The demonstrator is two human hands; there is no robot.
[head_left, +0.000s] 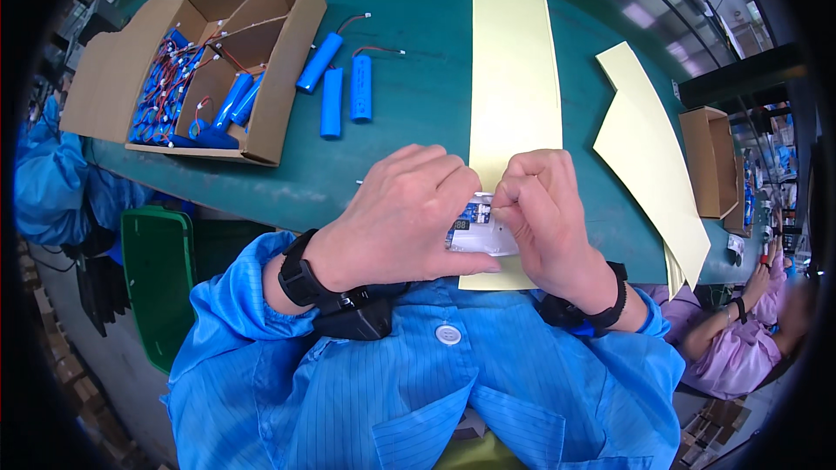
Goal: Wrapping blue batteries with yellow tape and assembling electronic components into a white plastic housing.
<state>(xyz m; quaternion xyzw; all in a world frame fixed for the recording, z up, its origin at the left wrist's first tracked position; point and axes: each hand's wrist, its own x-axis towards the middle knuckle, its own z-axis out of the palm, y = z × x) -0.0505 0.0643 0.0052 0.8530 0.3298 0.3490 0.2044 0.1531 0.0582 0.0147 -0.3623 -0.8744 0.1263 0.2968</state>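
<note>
Head view | left hand [405, 218] and right hand [544, 213] both pinch a small white-and-blue part [475, 231] at centre, over the near end of a yellow strip [514, 78] | keep fingers pressed on its edges, part steady, work close above surface [418, 104] | loose blue cells [335, 87] at 11 o'clock, cardboard box [287, 87] beyond

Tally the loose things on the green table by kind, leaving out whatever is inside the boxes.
Blue batteries lying loose: 3
Cardboard boxes: 2
Yellow paper sheets: 3, possibly more stacked at the right
Small white part in both hands: 1
Total: 9
</note>
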